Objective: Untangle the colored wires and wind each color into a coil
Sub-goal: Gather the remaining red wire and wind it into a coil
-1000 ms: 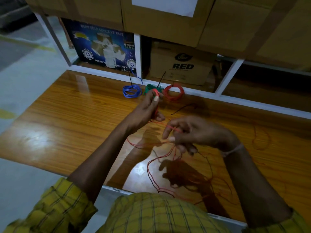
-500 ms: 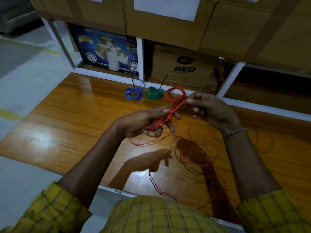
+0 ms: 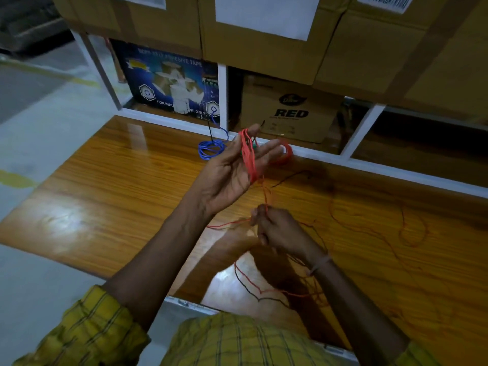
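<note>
My left hand (image 3: 232, 170) is raised palm up over the wooden table (image 3: 111, 196), with several loops of red wire (image 3: 248, 154) wound around its fingers. My right hand (image 3: 277, 228) sits lower and nearer me, pinching the same red wire where it leaves the loops. Loose red wire with a black strand (image 3: 253, 291) trails across the table below and right of my hands. At the table's far edge lie a blue coil (image 3: 211, 149) and a red coil (image 3: 286, 153). A green coil between them is almost hidden behind my left fingers.
Cardboard boxes (image 3: 287, 112) and a blue tape carton (image 3: 171, 85) fill the white-framed shelf behind the table. More thin wire loops (image 3: 412, 231) lie on the right part of the table. The floor (image 3: 39, 107) is to the left.
My left hand has lifted and turned palm up with more red loops on it. My right hand has come down from beside the far coils to a spot below the left hand.
</note>
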A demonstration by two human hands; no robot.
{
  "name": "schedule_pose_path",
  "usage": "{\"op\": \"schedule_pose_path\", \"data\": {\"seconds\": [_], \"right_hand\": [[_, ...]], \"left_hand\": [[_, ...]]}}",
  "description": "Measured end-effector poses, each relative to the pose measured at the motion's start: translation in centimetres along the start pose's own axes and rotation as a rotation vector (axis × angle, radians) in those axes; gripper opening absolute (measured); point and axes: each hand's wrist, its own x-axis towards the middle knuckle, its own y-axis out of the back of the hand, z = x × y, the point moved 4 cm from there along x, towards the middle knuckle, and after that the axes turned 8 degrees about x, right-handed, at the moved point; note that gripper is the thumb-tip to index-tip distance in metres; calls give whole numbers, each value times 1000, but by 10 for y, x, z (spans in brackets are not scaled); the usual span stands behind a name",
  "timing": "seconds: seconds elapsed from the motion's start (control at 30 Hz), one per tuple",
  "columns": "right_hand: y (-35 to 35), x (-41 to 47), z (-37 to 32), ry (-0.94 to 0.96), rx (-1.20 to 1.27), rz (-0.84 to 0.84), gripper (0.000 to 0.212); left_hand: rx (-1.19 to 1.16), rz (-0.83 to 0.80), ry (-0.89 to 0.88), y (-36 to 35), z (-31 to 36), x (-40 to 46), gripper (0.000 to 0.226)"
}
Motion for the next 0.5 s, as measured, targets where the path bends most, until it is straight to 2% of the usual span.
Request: {"op": "schedule_pose_path", "data": {"seconds": [0.07, 0.13, 0.2, 0.27, 0.33, 0.4, 0.5], "right_hand": [[0, -10, -8, 134, -220, -78, 17], [6, -21, -20, 210, -306, -161, 7], [20, -30, -34, 176, -196, -213, 7], [38, -39, -47, 122, 23, -273, 9], [59, -46, -53, 101, 256, -328, 17], [78, -47, -52, 145, 477, -355, 18], [95, -39, -47, 226, 732, -352, 20]], "left_hand": [[108, 161, -69, 2, -4, 6, 36], [435, 318, -98, 0, -8, 8, 35], [935, 391, -121, 5, -10, 6, 33], [1415, 335, -161, 12, -12, 5, 32], [1722, 307, -126, 20, -12, 6, 32], [1829, 308, -94, 23, -10, 5, 31], [1822, 227, -33, 23, -7, 0, 22]]}}
